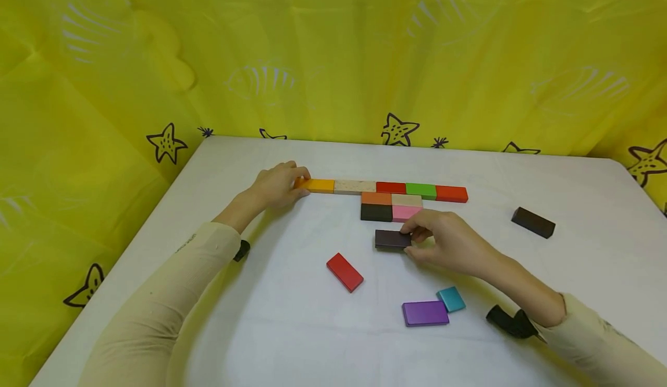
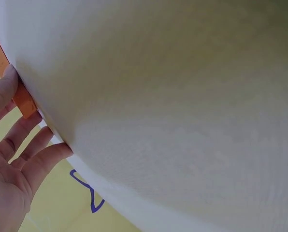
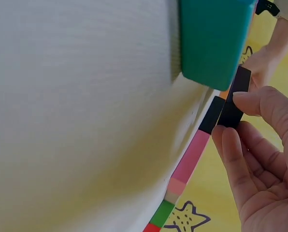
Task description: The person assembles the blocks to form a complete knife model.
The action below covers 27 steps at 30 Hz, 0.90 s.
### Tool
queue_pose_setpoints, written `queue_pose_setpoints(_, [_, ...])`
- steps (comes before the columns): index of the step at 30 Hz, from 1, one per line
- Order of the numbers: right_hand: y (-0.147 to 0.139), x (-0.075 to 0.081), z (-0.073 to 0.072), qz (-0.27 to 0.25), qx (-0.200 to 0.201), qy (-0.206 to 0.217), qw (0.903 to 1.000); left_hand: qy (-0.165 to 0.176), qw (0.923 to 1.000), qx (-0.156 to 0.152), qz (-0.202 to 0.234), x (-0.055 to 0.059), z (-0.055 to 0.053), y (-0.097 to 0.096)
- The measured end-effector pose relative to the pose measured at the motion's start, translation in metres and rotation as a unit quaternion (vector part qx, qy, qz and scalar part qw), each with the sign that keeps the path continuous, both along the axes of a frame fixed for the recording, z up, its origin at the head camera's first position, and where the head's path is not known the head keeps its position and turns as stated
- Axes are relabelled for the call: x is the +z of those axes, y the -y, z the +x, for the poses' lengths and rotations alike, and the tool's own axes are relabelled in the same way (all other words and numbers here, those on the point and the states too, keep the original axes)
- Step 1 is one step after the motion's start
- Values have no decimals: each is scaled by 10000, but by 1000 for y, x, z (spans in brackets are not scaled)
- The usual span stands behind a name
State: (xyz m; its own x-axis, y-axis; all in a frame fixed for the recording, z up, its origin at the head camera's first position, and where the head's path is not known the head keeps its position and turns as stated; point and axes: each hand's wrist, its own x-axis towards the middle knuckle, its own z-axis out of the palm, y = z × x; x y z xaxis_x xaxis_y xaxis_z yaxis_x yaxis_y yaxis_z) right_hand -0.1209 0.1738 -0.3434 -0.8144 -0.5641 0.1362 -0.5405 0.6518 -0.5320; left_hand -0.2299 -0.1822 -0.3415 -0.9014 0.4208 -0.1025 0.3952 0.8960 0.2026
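While right fingers (image 3: pixel 238 164) pinch a dark block (image 1: pixel 392 239), lettering (image 1: pixel 186 243) on left sleeve (image 1: pixel 151 317), unreadable

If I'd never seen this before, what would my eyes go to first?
Probably the bright yellow cloth, with drawn starfish, hanging behind the white table. Then the long row of colourful blocks across the table's far part, where the left hand pinches an orange block at its left end. The right hand, holding a dark block nearer the person, might catch your eye too.
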Motion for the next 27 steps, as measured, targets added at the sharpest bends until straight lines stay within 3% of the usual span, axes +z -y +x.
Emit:
queue_pose_setpoints(7, [11, 1, -5, -102, 95, -25, 9999, -38, 10000, -10, 0, -2, -1, 1])
queue_pose_setpoints(18, [22, 0, -13, -42, -113, 153, 9998, 6, 10000, 43, 0, -2, -1, 1])
queue_pose_setpoints(27, [26, -3, -18, 15, -65, 23, 10000, -1, 10000, 44, 16, -3, -1, 0])
